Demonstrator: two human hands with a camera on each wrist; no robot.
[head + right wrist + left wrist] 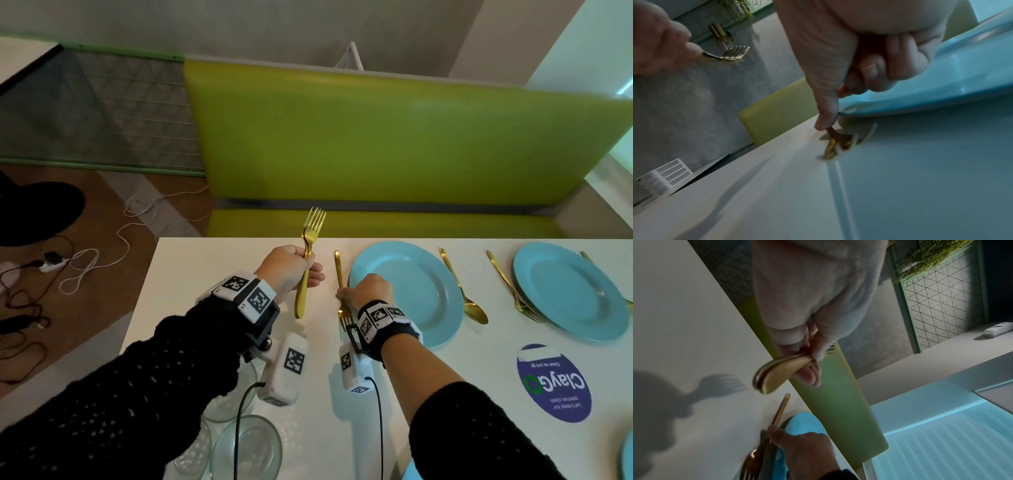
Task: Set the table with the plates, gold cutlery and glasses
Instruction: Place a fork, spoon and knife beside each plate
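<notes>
My left hand (310, 270) grips two stacked gold forks (308, 260) by the handles, tines up, above the white table (212, 274); both handle ends (772, 376) show in the left wrist view. My right hand (342, 294) pinches another gold fork (339, 270) by its stem. That fork lies low along the left rim of a blue plate (411, 284), tines toward me. In the right wrist view my thumb (826, 113) presses the fork (838, 141) beside the plate (941, 81). A gold spoon (462, 291) lies right of this plate.
A second blue plate (565, 291) lies to the right, with a gold fork (513, 291) on its left. Clear glasses (246, 448) stand at the near left under my left arm. A round blue sticker (555, 383) is on the table; a green bench (376, 137) runs behind it.
</notes>
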